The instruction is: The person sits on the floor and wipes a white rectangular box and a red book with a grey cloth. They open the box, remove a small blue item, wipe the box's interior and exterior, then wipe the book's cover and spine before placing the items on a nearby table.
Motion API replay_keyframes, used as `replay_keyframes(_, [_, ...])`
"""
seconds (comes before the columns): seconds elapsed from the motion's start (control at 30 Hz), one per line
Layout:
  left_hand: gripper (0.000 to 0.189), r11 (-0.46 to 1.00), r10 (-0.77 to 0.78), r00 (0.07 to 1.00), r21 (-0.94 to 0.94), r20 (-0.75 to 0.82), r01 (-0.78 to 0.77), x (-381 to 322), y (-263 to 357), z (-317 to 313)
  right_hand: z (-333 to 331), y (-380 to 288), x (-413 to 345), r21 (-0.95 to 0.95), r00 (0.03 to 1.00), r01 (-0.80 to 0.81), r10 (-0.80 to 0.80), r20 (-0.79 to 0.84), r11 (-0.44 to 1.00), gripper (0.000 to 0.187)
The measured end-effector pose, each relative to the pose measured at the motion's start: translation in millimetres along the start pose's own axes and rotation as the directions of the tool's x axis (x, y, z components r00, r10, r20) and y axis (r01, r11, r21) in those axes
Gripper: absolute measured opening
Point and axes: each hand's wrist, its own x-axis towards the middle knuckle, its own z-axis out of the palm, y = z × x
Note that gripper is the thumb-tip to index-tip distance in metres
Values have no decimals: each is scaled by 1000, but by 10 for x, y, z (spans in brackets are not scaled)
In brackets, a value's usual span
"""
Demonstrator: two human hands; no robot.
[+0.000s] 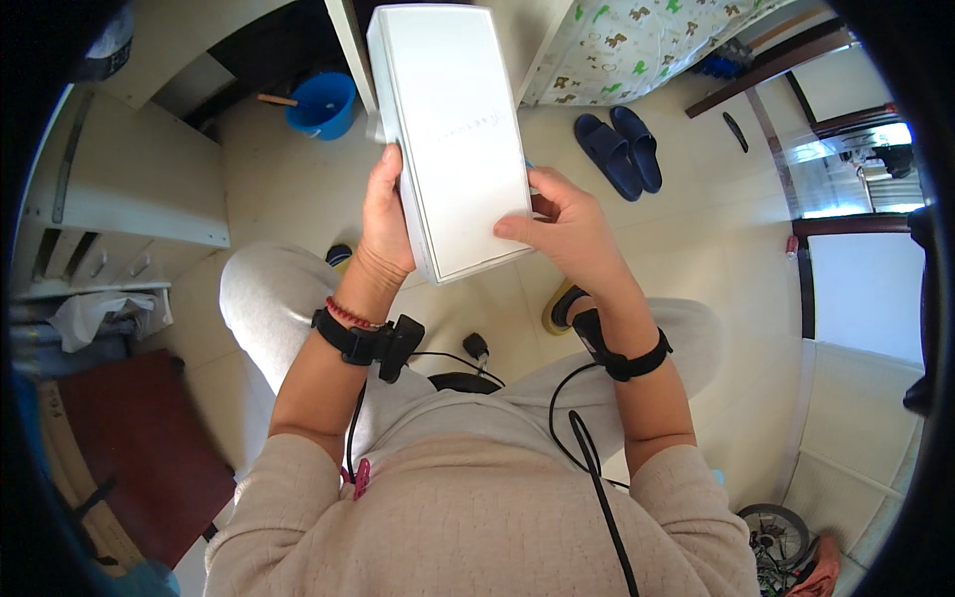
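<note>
A long white cardboard box (462,164) is held up above my knees, its broad face turned towards me and bearing faint writing. Along its left long side runs the grip of my left hand (386,213), thumb up the edge and the other fingers hidden behind. My right hand (565,220) holds the lower right corner, the thumb lying on the face and the fingers bent round the side. A thin seam follows the face's border. Whatever is inside the box cannot be seen.
Black cabled straps circle both wrists. On the tiled floor (716,246) are dark blue slippers (615,153) and a blue bucket (328,112) with a wooden handle sticking out. Drawers (123,257) and a dark red board (142,448) flank the left; a wheel (776,533) stands lower right.
</note>
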Motion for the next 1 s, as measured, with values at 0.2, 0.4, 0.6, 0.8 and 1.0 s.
replay_keyframes(0.2, [75, 991, -107, 994, 75, -33, 109, -10, 10, -48, 121, -36, -78, -650, 878, 179, -418, -234, 739, 105])
replay_keyframes(0.4, [69, 972, -228, 973, -65, -35, 225, 4, -7, -12, 107, -232, -154, -820, 791, 368, -611, 28, 439, 100])
replay_keyframes(0.6, [62, 947, -257, 960, -170, 112, 274, -15, 5, 25, 134, -322, -220, -743, 820, 495, -525, 228, 450, 89])
replay_keyframes(0.8, [60, 945, -310, 951, -110, -2, 308, 2, -20, 89, 188, -319, -218, -759, 872, 433, -440, 216, 486, 87])
replay_keyframes(1.0, [55, 932, -350, 935, -117, -50, 343, 34, -81, 68, 230, -266, -235, -770, 867, 427, -456, 200, 475, 82])
